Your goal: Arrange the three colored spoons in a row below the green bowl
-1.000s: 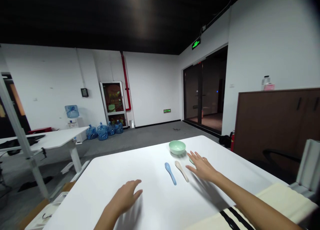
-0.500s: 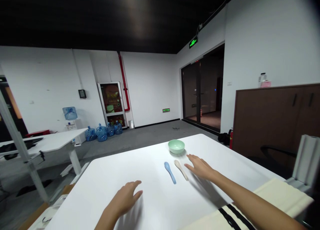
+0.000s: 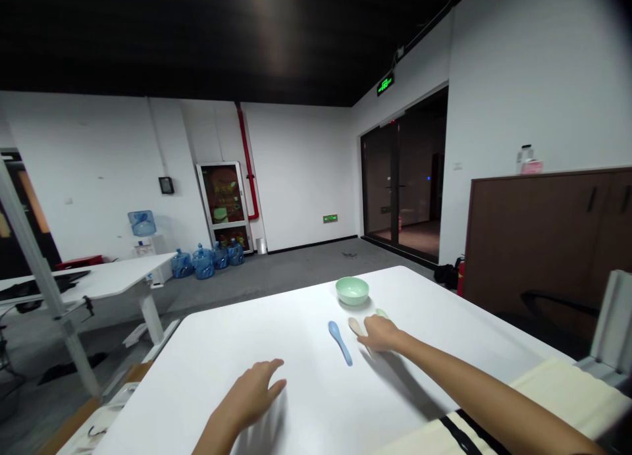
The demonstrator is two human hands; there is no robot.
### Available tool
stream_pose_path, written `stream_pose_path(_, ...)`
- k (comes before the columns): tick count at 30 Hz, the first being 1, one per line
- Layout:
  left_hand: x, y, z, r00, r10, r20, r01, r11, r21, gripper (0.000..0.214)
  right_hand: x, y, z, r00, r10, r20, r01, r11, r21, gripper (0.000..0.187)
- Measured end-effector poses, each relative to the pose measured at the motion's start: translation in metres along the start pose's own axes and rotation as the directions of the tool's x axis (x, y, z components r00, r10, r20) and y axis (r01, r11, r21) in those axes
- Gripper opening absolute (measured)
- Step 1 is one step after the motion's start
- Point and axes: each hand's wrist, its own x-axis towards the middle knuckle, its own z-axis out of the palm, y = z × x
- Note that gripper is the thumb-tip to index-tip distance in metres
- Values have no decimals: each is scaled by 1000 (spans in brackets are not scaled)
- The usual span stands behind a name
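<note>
Now, a cream spoon (image 3: pixel 354 326) is covered by the right hand (image 3: pixel 380 333)

The fingers of the right hand are laid across the handle of the cream spoon, with its bowl showing past them and the handle's end showing below. Whether the spoon is gripped or only touched cannot be told. The left hand (image 3: pixel 249 392) is held open, its fingers loosely spread and arched, with nothing held in it, at the near part of the white worktop (image 3: pixel 207 349). A blue spoon (image 3: pixel 340 343) is placed just beside the cream spoon, on the side toward the left hand. Beyond both spoons, an upright green bowl (image 3: pixel 353 290) is set on the worktop. A small pale green item (image 3: pixel 381 313) is seen just behind the right hand, mostly hidden. A cream cloth with black stripes (image 3: pixel 474 428) is laid at the lower right, under the right forearm. A brown cabinet (image 3: pixel 533 238) is seen farther right, and bottles of water (image 3: pixel 203 264) are lined up on the floor by the far wall.
</note>
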Motion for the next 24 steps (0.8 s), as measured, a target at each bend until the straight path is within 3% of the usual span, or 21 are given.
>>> stream_pose_path(5, -1, 2, -1, 1000, 11, -10, -11, 1000, -12, 58, 2, 3, 22, 998, 39, 47, -40, 999, 32, 34)
stream_pose_path(9, -1, 2, -1, 1000, 10, -4, -10, 1000, -20, 59, 4, 6, 26, 999, 36, 16, -38, 990, 137, 25)
stream_pose_path(12, -1, 2, -1, 1000, 6, -3, -6, 1000, -22, 60, 9, 9, 16, 999, 7, -45, 2, 977, 212, 25)
stream_pose_path(15, 0, 1, 0, 1000, 6, -13, -7, 1000, -27, 59, 18, 12, -3, 984, 15, -176, 32, 965, 259, 28)
stream_pose_path(19, 2, -1, 2, 1000, 7, -11, -7, 999, -38, 59, 39, 17, -26, 948, 132, -291, -53, 963, 264, 32)
stream_pose_path(24, 2, -2, 4, 1000, -10, 5, 11, 999, -37, 58, 73, 24, -35, 920, 243, -308, -172, 955, 240, 34)
